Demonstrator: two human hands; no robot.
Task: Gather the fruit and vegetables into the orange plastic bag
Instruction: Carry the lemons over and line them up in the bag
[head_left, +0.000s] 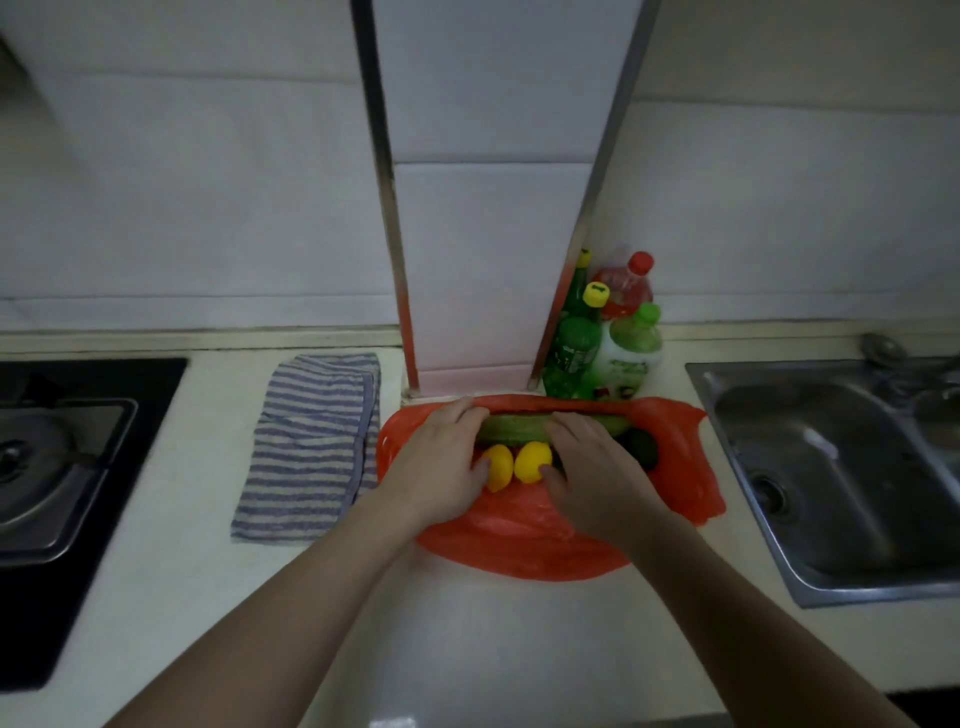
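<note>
**Food sits on the bag, time to wrap it up**

The orange bag (519, 540) lies spread on the worktop (467, 623), at 12 o'clock from me. On it are a long green vegetable (519, 428) at the back, a left yellow fruit (500, 467) and a right yellow fruit (531, 460) in front of it, and a dark green one (640, 447) at 3 o'clock.

My left grip (441, 460) lies loosely over the long vegetable's left end, thumb touching the left yellow fruit. My right grip (597, 475) lies over its right part, thumb by the other fruit. Neither one is closed round anything.

I think the food is bunched together now. Next I should take the bag's edges and lift them up around the food, slowly, so the round fruits don't roll out.
</note>
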